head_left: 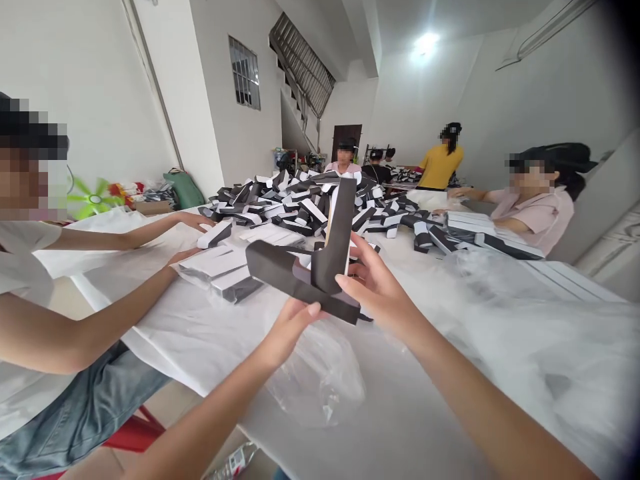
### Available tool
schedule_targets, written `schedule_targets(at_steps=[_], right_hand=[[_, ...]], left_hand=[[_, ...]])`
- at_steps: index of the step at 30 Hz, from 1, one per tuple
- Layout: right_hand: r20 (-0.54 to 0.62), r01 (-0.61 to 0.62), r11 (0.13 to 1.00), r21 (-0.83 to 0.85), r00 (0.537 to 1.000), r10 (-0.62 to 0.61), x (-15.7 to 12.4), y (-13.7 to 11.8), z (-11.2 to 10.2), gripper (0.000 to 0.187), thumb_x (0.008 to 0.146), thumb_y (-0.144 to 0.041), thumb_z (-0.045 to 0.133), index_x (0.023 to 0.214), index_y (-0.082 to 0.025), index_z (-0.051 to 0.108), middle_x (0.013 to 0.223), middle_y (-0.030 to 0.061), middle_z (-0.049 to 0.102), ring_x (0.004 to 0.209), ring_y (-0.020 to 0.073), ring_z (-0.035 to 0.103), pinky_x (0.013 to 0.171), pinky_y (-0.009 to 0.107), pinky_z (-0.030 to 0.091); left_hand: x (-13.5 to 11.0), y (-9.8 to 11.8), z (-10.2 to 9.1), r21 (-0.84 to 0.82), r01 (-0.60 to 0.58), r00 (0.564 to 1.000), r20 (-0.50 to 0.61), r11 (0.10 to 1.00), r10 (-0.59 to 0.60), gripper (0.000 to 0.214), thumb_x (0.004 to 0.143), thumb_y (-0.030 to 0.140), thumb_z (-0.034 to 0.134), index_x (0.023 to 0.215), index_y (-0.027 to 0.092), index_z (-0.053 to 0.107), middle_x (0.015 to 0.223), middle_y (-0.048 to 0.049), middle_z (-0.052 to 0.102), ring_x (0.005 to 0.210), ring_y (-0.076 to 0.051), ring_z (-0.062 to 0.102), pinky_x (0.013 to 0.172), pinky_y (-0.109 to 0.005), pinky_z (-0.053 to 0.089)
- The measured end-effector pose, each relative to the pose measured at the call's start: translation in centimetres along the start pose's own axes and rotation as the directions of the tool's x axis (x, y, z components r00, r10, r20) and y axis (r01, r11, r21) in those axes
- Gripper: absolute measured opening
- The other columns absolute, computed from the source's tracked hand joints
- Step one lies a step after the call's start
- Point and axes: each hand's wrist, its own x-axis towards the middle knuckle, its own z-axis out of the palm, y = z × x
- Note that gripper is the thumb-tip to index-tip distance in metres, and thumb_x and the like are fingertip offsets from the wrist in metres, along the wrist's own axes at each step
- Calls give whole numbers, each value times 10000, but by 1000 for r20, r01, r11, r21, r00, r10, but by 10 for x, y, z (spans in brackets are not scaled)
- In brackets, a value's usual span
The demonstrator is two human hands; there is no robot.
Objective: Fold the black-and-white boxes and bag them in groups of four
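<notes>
In front of me, above the table, two long, narrow black-and-white cardboard boxes cross each other. My left hand grips the lower cardboard box from below, its thumb lying along the edge. This box slants down to the right, and its left end is bent up. With thumb and fingers, my right hand holds the other cardboard box, which stands nearly upright with a curved flap at its foot. Where the two overlap, I cannot tell whether they are joined. Beneath my hands a clear plastic bag lies crumpled on the white-covered table.
A big heap of similar boxes covers the table's far part. Wrapped box bundles lie at left, beside a co-worker's hands. More stacked boxes and plastic bags lie at right, near another person.
</notes>
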Motion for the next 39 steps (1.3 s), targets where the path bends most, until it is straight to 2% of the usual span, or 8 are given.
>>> schedule_targets(at_steps=[3,6,9,15,22,26,34,39], right_hand=[[-35,5,1000,-13,999,-5,4,-1,-10,747,821,-410,676,1466,-404,299,1380,47,464,1044,184,603,916,365,533],[-89,-3,999,-35,996,-1,9,1,-16,709,816,-391,673,1438,-376,335,1374,64,471,1021,187,613,860,359,552],[-61,-53,994,-98,997,47,12,4,-22,660,829,-374,647,1419,-370,352,1353,67,487,1005,191,618,816,356,561],[116,-66,957,-284,988,103,9,9,-24,612,819,-351,646,1382,-410,413,1368,33,481,1007,192,607,818,359,554],[121,-82,907,-414,982,144,8,13,-23,618,839,-369,618,1402,-437,373,1398,3,461,1022,175,592,825,336,546],[112,-66,875,-479,985,135,7,12,-26,600,841,-360,601,1397,-434,387,1427,-3,438,1047,185,583,801,324,550],[94,-38,830,-556,990,109,2,5,-24,598,858,-373,568,1419,-441,372,1419,-3,443,917,164,597,746,327,559],[60,-13,822,-569,997,58,5,7,-20,515,879,-459,550,1382,-413,452,1419,2,448,936,172,604,791,351,551]], left_hand=[[26,5,-7,-24,22,995,95,999,-20,538,848,533,618,1281,218,573,1305,-123,602,1168,-338,579,960,-505,478],[46,5,-14,-9,24,984,176,1000,-22,568,809,546,658,1258,206,583,1253,-129,630,1145,-343,590,929,-491,493],[54,-4,-21,-21,47,978,203,999,-42,571,811,579,634,1246,211,587,1226,-121,642,1155,-342,581,927,-476,488],[47,-15,-34,-49,149,960,245,988,-132,532,853,584,561,1225,204,572,1149,-117,666,1070,-315,621,851,-439,523],[47,-24,-38,-79,170,975,158,982,-156,462,887,540,523,1188,191,554,1032,-106,695,901,-267,673,713,-382,552],[48,-30,-40,-110,141,981,147,984,-124,426,889,479,556,1215,210,506,977,-88,703,806,-239,688,661,-356,549],[47,-29,-40,-144,163,971,198,976,-132,386,898,430,587,1209,212,517,1056,-92,699,855,-229,697,722,-370,568],[45,-28,-38,-165,152,977,173,974,-123,355,921,405,576,1221,218,546,1219,-105,651,1047,-255,660,874,-402,534]])
